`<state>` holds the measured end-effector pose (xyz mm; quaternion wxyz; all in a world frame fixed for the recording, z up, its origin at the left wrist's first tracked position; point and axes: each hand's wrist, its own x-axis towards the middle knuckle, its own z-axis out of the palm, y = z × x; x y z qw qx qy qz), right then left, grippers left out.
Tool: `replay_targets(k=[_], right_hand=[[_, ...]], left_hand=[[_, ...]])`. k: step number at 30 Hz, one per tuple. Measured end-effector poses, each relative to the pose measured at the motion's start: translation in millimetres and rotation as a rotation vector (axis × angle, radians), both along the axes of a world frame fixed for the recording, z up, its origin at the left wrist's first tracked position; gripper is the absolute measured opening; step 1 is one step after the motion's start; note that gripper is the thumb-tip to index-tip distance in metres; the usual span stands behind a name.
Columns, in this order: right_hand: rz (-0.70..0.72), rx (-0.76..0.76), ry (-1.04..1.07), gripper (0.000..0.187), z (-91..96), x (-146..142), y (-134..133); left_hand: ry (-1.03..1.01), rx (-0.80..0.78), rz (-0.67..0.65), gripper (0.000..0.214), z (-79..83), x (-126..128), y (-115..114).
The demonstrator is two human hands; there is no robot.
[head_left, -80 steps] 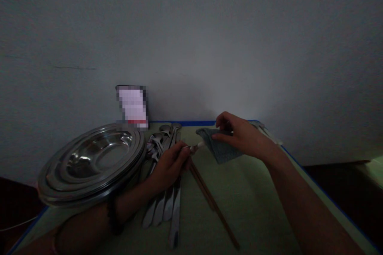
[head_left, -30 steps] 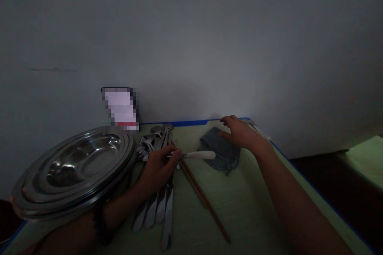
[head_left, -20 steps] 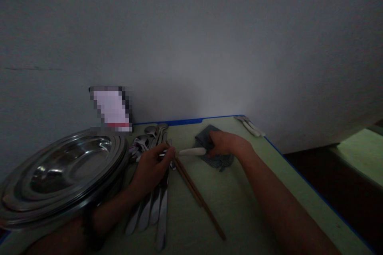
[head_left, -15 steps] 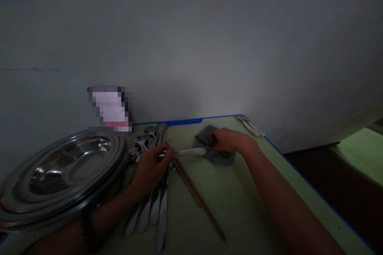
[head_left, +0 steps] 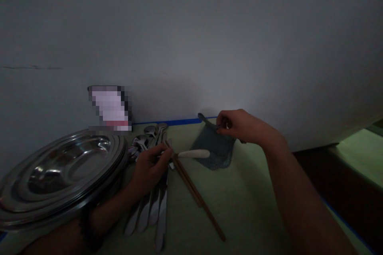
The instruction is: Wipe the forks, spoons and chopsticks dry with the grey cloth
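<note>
My left hand (head_left: 154, 165) is closed around the near end of a white-handled piece of cutlery (head_left: 194, 153); its head is hidden by my fingers. The handle points right, in front of a grey-green cloth (head_left: 214, 149). My right hand (head_left: 235, 125) pinches the cloth's upper edge, and the cloth hangs down spread beneath it. A pair of brown chopsticks (head_left: 199, 197) lies slantwise on the table, the far ends passing by my left fingers. Several metal spoons (head_left: 146, 213) lie under and beside my left hand, bowls toward the wall.
A stack of shiny steel basins (head_left: 119, 159) stands at the left. Behind it a phone with a blurred screen (head_left: 110, 107) leans on the grey wall (head_left: 191, 40). The pale green table (head_left: 245, 215) has a blue edge along the wall.
My right hand has lifted the cloth's edge up and slightly right, so the crumpled cloth now hangs open. It now covers the white-handled cutlery at the back right. My left hand barely moved.
</note>
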<state>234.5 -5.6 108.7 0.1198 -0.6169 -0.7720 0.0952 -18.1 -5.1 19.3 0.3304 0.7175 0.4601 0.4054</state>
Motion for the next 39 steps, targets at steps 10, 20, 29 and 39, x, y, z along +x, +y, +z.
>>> replay_targets(k=[10, 20, 29, 39], right_hand=[[0.01, -0.36, -0.063, 0.032, -25.8, 5.4, 10.7], [-0.035, -0.257, -0.153, 0.042, -42.1, -5.4, 19.9], [0.373, -0.283, 0.142, 0.029, 3.0, -33.9, -10.7], [0.376, -0.405, 0.019, 0.045, -16.3, -35.9, -3.3]], left_hand=[[-0.021, -0.015, -0.033, 0.029, 4.1, 0.5, -1.6], [0.047, 0.025, -0.062, 0.029, 0.7, 0.3, 0.8], [0.09, 0.062, -0.133, 0.028, -3.3, -2.1, -0.5], [0.075, 0.144, -0.175, 0.019, -4.5, 0.2, -2.1]])
